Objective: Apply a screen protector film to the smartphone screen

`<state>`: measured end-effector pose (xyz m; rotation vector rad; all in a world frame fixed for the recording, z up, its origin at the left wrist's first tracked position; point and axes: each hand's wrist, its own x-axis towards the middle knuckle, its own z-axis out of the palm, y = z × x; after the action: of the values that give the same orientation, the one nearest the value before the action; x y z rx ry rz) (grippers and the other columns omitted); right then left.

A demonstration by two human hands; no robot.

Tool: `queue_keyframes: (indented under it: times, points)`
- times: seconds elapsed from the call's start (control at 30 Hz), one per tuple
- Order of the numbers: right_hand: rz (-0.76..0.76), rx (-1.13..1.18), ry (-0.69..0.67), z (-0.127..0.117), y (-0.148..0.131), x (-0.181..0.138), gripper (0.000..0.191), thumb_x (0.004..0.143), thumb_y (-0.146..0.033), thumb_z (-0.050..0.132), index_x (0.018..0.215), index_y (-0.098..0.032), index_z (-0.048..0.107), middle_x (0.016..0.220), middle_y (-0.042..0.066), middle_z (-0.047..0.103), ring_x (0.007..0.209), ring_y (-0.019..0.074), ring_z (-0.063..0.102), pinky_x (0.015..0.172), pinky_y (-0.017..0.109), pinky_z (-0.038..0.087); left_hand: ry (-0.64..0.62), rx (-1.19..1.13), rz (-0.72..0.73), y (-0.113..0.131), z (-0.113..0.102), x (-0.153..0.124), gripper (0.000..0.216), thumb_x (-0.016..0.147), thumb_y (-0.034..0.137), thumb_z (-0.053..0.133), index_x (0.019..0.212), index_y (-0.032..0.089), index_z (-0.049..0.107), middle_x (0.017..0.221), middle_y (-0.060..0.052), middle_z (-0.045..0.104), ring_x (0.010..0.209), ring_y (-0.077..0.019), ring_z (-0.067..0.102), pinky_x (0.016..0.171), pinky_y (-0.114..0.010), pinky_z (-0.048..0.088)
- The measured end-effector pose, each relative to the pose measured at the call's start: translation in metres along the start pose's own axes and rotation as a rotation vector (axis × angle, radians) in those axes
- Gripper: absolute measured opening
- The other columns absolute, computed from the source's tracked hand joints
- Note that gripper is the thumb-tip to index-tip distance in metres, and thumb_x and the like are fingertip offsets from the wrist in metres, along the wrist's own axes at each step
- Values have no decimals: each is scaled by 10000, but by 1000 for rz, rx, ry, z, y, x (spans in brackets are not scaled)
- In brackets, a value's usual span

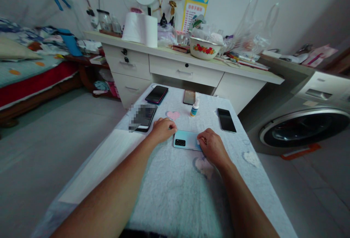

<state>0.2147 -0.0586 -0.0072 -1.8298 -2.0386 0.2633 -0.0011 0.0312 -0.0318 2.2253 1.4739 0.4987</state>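
Note:
A light blue phone (186, 139) lies face down on the white tablecloth (169, 187), its camera block toward me. My left hand (162, 129) rests curled at the phone's left end, fingertips against its edge. My right hand (214, 147) is closed over the phone's right end and pinches something small and white against it. A small white dropper bottle (194, 108) with a blue label stands just beyond the phone.
Several other phones lie on the table: one blurred at the left (142, 117), a dark one (156, 94), a brownish one (189, 97), a black one (226, 120). A pink heart (173, 114) lies nearby. A cluttered white desk (186, 71) stands behind, a washing machine (306, 121) at right, a bed (30, 74) at left.

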Motion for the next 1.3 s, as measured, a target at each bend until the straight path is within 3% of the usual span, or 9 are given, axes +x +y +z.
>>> queue_keyframes:
  times: [0.73,1.3]
  points:
    - [33,13,46,2,2,-1,189,814,-79,547,822,-160,717,855,34,612,772,128,574,741,228,389,11,-8,-7,0,0,0,167,773,310,573,802,242,722,966,-18,699,990,-231,570,871,-348,380]
    - [34,-128,-57,-5,4,5,217,855,-107,533,854,-162,743,896,58,634,794,144,589,747,228,388,9,-1,4,0,1,0,176,775,307,567,808,240,727,967,-25,699,984,-234,574,858,-357,386]
